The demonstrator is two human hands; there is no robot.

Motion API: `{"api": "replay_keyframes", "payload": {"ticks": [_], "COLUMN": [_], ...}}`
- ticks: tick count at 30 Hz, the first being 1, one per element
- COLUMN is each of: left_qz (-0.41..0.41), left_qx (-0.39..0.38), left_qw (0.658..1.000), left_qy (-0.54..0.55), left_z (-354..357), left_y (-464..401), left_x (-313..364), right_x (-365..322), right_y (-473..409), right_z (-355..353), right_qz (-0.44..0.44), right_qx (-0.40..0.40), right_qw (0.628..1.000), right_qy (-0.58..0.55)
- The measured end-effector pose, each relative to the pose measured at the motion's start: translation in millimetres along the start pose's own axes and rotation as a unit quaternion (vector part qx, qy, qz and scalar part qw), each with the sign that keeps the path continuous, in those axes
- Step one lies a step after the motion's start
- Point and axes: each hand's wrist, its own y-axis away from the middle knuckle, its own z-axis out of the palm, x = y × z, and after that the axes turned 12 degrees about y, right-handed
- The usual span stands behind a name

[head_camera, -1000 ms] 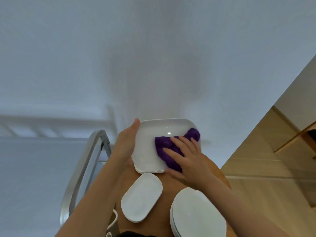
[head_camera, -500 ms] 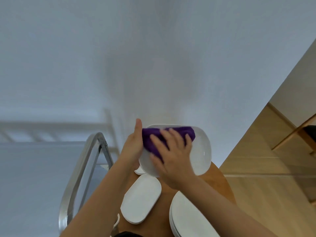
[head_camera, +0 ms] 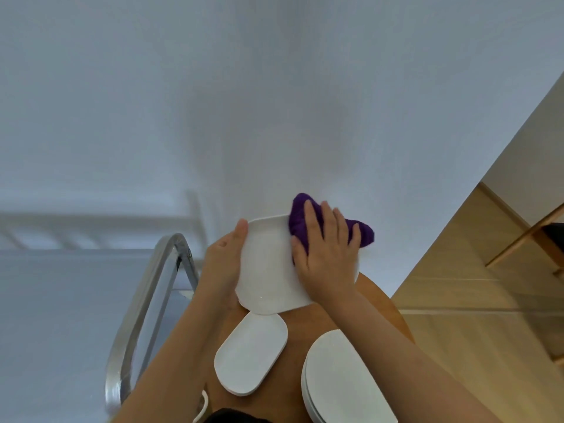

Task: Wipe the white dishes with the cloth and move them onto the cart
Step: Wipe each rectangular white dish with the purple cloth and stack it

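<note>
Here, left hand (head_camera: pixel 224 264) grips one white dish (head_camera: pixel 265 270), right-hand fingers (head_camera: pixel 328 236) press one purple cloth (head_camera: pixel 300 221); two more dishes (head_camera: pixel 250 352) below.

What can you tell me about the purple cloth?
The cloth is deep purple, soft and bunched, like towelling. It lies crumpled against the far right part of the held white dish, spilling past its rim at top and right. The right hand presses it to the dish with spread fingers, hiding its middle. The left hand touches only the dish.
</note>
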Motion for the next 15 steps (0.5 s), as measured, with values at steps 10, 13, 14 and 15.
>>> {"api": "replay_keyframes", "payload": {"ticks": [10, 13, 14, 15], "left_qz": [-0.065, -0.145, -0.163, -0.175], "left_qx": [0.05, 0.071, 0.073, 0.066], "left_qw": [0.99, 0.974, 0.973, 0.974], "left_qy": [0.111, 0.156, 0.143, 0.13], "left_z": [9.1, 18.7, 18.9, 17.9], "left_y": [-3.8, -5.3, -5.9, -6.8], "left_x": [-13.7, -22.7, -23.2, -21.9], "right_x": [7.6, -15.9, -21.1, -22.5], "right_y": [36.5, 48.9, 53.3, 56.9], "right_z": [2.5, -11.2, -12.0, -11.2], "right_qz": [0.024, -0.074, -0.105, -0.133], "right_qx": [-0.167, -0.126, -0.111, -0.11], "right_qw": [0.982, 0.976, 0.973, 0.968], "right_qy": [-0.085, -0.159, -0.172, -0.18]}}
